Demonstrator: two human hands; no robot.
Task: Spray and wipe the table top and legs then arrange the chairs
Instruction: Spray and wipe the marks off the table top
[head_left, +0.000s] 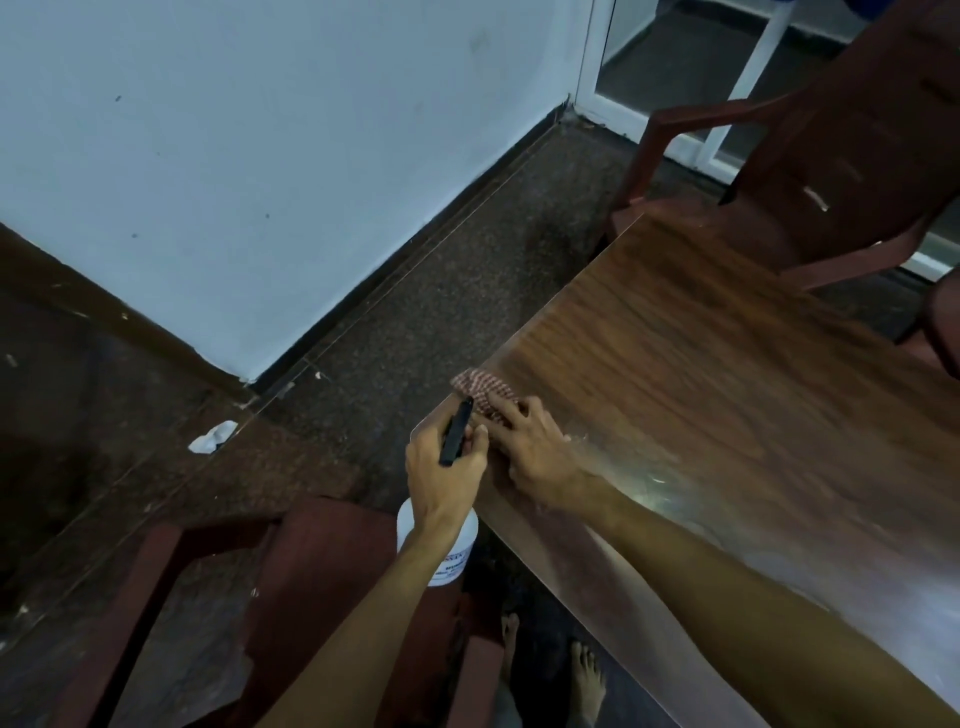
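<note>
Chair (311, 571) sits below the left hand (447, 467), not yet arranged. Left hand grips spray bottle (452, 545) at the head, fingers curled by the black trigger, bottle hanging just off the table (727, 364) edge. Right hand (535, 447) touches it, forearm stretched over the table, fingers flat, pressing cloth (480, 384) onto the corner ahead of them. Best bet: flat palm, overlapping passes along the grain, cloth over the edge. Second chair (831, 156) stands well beyond the right hand.
</note>
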